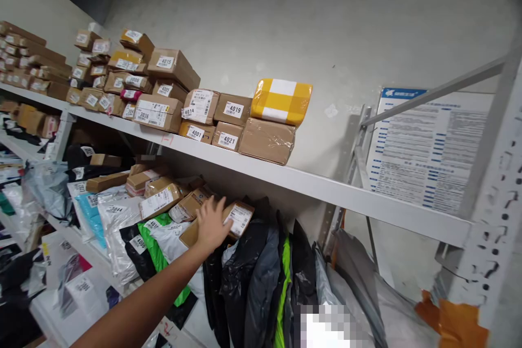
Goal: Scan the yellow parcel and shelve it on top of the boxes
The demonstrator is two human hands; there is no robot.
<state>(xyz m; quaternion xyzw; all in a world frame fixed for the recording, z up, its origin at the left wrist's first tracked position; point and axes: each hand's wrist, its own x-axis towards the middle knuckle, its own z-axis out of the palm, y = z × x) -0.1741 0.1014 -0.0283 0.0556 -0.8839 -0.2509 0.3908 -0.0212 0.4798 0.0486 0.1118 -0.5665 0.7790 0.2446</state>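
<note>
My left hand [212, 224] reaches in from the lower left to the middle shelf. Its fingers are spread over small cardboard boxes, and the thumb lies at the edge of a labelled brown box [240, 218]. Whether the fingers press on that box or only hover over it is hard to tell. Left of the hand lies another brown box [191, 205], and a bare cardboard piece [190, 235] shows by the wrist. Below are a white bag [171, 239], a green bag [154, 242] and upright black bags [240, 266]. My right hand is out of view.
The upper shelf beam [244, 165] runs above my hand, carrying numbered boxes [161, 111] and a yellow-and-white checked parcel [281, 100]. A metal rack post [495, 185] stands at the right, near a wall notice [416, 147]. A pixelated patch covers the bottom right.
</note>
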